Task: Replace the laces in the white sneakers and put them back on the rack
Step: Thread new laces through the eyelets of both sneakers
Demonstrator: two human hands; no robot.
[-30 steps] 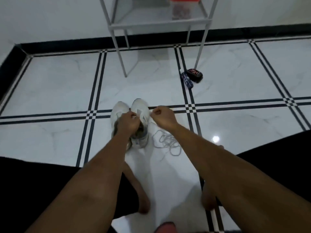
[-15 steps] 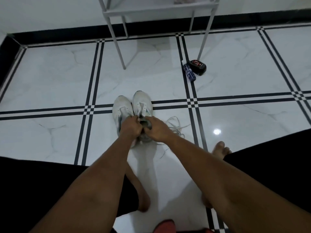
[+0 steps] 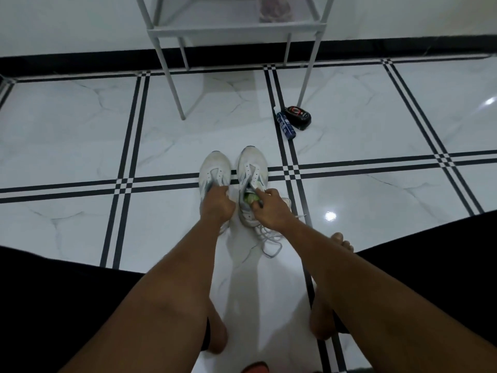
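White sneakers (image 3: 233, 181) side by side on the marble floor (image 3: 80, 125), below the rack (image 3: 236, 30).
Left hand (image 3: 217, 203) grips the left shoe's collar; right hand (image 3: 270, 211) pinches the other's opening. Loose laces (image 3: 269, 238) alongside could snag underhand.

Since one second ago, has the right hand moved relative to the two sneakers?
Yes. The right hand dropped from beside the right sneaker's laces to its heel opening.
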